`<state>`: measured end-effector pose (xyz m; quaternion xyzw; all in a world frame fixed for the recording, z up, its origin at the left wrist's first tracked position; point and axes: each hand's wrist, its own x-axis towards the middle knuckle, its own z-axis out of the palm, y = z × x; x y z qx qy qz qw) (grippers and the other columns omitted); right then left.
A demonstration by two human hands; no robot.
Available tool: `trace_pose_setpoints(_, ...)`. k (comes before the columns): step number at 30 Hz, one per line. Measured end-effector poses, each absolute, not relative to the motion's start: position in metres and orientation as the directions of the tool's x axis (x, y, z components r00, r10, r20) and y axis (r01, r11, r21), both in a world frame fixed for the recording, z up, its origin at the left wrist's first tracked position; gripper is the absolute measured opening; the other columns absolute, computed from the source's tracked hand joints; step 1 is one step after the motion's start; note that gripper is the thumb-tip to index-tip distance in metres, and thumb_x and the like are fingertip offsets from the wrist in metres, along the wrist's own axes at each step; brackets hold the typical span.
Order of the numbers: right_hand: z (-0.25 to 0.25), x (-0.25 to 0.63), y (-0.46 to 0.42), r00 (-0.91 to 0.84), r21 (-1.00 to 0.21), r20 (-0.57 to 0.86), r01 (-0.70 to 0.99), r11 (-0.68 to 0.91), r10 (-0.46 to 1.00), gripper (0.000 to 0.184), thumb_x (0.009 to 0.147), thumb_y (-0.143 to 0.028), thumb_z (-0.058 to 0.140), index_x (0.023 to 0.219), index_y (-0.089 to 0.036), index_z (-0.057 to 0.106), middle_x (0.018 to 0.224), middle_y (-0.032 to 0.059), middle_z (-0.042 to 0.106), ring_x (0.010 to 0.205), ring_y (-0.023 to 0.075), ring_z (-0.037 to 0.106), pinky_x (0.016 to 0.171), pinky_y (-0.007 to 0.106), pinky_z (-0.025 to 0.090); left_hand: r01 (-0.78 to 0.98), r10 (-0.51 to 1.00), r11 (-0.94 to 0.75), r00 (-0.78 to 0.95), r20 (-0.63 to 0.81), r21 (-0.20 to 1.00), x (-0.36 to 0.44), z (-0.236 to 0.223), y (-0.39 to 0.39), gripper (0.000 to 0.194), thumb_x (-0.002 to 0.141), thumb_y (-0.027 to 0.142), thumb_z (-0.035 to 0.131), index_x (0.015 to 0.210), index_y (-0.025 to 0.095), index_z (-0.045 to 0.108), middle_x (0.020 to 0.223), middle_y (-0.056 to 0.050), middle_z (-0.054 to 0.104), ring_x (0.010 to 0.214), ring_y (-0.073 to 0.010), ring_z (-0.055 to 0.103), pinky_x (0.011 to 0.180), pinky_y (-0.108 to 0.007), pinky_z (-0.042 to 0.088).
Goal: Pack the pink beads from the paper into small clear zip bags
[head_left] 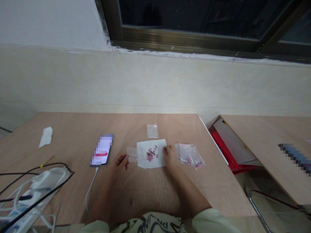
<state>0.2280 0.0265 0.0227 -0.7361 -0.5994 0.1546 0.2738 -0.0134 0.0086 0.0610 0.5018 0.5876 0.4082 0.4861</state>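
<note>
My left hand [120,161] is closed in a pinch at the left edge of a small clear plastic bag [132,154]. That bag lies beside a white sheet of paper [143,165], its right side meeting the paper's left edge. Small pink pieces [151,155] are heaped and scattered on the middle of the sheet, a few dark ones among them. At the paper's right edge, the fingertips of my right hand [171,156] are pressed together; whatever they may grip is too small to make out. Several clear bags holding pink pieces [190,155] lie overlapped just right of that hand.
Another clear bag [152,131] lies behind the paper. Left of my hand is a lit phone [102,150] with a white cable. A power strip with tangled cords [46,181] fills the near left. A crumpled tissue [46,136] lies far left. Right of the table is a gap with a red stool [225,152].
</note>
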Motion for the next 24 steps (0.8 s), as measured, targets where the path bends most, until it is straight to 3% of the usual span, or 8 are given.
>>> trace_pose_setpoints(9, 0.015, 0.202, 0.031, 0.154, -0.713, 0.15, 0.701, -0.001, 0.977, 0.014, 0.075, -0.015, 0.046, 0.075, -0.016, 0.06, 0.081, 0.0075, 0.058, 0.08, 0.0182, 0.051, 0.074, 0.03, 0.038, 0.161, 0.99, 0.139, 0.01, -0.143, 0.977, -0.016, 0.045, 0.0, 0.02, 0.07, 0.04, 0.051, 0.073, 0.021, 0.052, 0.054, 0.004, 0.05, 0.049, -0.0118, 0.05, 0.05, -0.024, 0.043)
trace_pose_setpoints(13, 0.034, 0.194, 0.024, 0.259, -0.777, 0.184, 0.629, -0.021, 0.948, 0.016, 0.076, -0.026, 0.046, 0.08, -0.016, 0.059, 0.085, 0.0083, 0.058, 0.085, 0.0206, 0.049, 0.075, 0.033, 0.037, 0.071, 0.991, 0.131, 0.0, -0.131, 0.989, -0.007, 0.052, 0.0, 0.019, 0.068, 0.036, 0.055, 0.075, 0.019, 0.05, 0.053, 0.005, 0.052, 0.05, -0.0114, 0.052, 0.051, -0.024, 0.045)
trace_pose_setpoints(16, 0.048, 0.188, 0.019, 0.277, -0.91, 0.053, 0.409, -0.068, 0.96, 0.026, 0.077, -0.039, 0.044, 0.075, -0.017, 0.056, 0.074, 0.0058, 0.058, 0.07, 0.0175, 0.052, 0.064, 0.029, 0.039, -0.005, 0.991, 0.13, 0.028, -0.13, 0.992, 0.007, 0.062, -0.001, 0.02, 0.067, 0.035, 0.057, 0.074, 0.018, 0.049, 0.056, 0.004, 0.056, 0.052, -0.0116, 0.054, 0.053, -0.025, 0.047)
trace_pose_setpoints(19, 0.056, 0.183, 0.02, 0.131, -0.986, -0.138, 0.075, -0.148, 0.982, 0.034, 0.073, -0.05, 0.043, 0.066, -0.018, 0.051, 0.055, -0.0001, 0.053, 0.047, 0.0118, 0.046, 0.046, 0.024, 0.035, -0.058, 0.985, 0.15, 0.094, -0.144, 0.987, 0.023, 0.066, -0.003, 0.022, 0.066, 0.036, 0.059, 0.072, 0.018, 0.049, 0.059, 0.003, 0.059, 0.053, -0.0124, 0.056, 0.055, -0.027, 0.048)
trace_pose_setpoints(21, 0.058, 0.184, 0.024, 0.091, -0.986, -0.158, -0.065, -0.153, 0.983, 0.034, 0.069, -0.052, 0.047, 0.061, -0.018, 0.049, 0.046, -0.0033, 0.047, 0.04, 0.0096, 0.041, 0.041, 0.023, 0.031, -0.05, 0.969, 0.181, 0.178, -0.17, 0.982, 0.028, 0.063, -0.005, 0.022, 0.066, 0.037, 0.059, 0.071, 0.017, 0.051, 0.061, 0.001, 0.062, 0.055, -0.0134, 0.058, 0.057, -0.028, 0.049)
trace_pose_setpoints(24, 0.061, 0.195, 0.029, 0.101, -0.989, -0.12, -0.094, -0.111, 0.988, 0.029, 0.065, -0.045, 0.055, 0.057, -0.018, 0.052, 0.044, -0.0043, 0.046, 0.04, 0.0085, 0.039, 0.043, 0.022, 0.03, 0.051, 0.93, 0.205, 0.301, -0.211, 0.977, 0.025, 0.054, -0.005, 0.022, 0.064, 0.036, 0.061, 0.072, 0.017, 0.057, 0.069, -0.003, 0.065, 0.065, -0.0164, 0.06, 0.063, -0.03, 0.049)
